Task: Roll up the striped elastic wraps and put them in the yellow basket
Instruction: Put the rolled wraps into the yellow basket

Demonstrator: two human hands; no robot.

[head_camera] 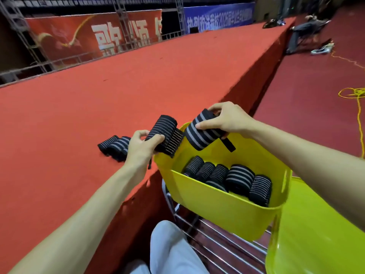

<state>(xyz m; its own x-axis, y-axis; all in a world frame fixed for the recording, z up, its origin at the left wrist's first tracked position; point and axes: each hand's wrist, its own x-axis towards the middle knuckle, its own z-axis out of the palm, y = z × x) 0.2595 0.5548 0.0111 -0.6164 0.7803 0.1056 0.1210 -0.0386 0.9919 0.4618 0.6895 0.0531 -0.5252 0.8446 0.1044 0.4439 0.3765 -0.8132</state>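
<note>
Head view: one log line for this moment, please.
left hand: grips thin-striped roll | right hand: grips wide-striped roll over yellow basket | red stage: more wraps

You have one wide head view, looking forward and down from close above the yellow basket, along the red stage

Red banner, behind stage, left side: large white Chinese characters, three showing. The first reads 歌, the second is too blurred to be sure of, and the third is cut off at the banner's right edge.
Blue banner, behind stage, right side: one row of white Chinese characters.
Blue banner, opening: looks like 热烈欢送.
Blue banner, number: 2026, mid-row.
Blue banner, remainder: too blurred to read.
</note>
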